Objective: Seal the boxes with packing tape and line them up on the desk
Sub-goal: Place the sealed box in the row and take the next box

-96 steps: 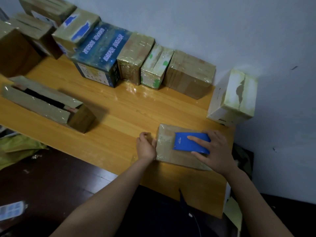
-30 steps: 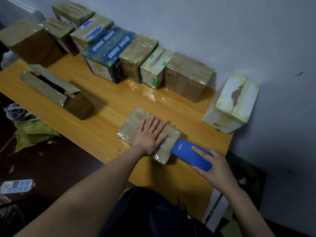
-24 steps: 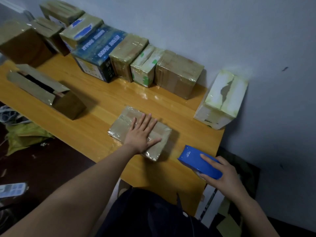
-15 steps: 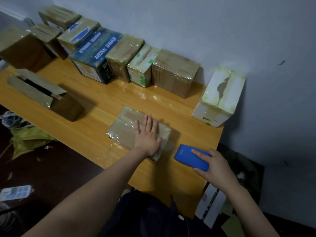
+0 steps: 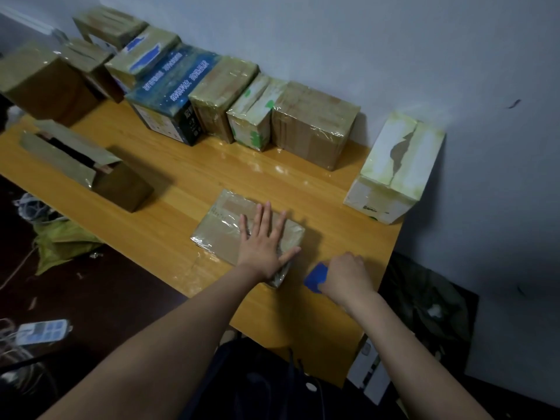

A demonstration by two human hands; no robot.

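A pale blue-grey wall (image 5: 394, 56) rises beyond the grip, with a small dark mark (image 5: 514, 103) on it up to the right. Just right of the grip, a dark crumpled bag (image 5: 424, 298) slumps against the wall. Far left and lower, on the dark floor (image 5: 106, 298), lie a yellow-green bag (image 5: 60, 241), tangled cords (image 5: 28, 204) and a white power strip (image 5: 42, 330).
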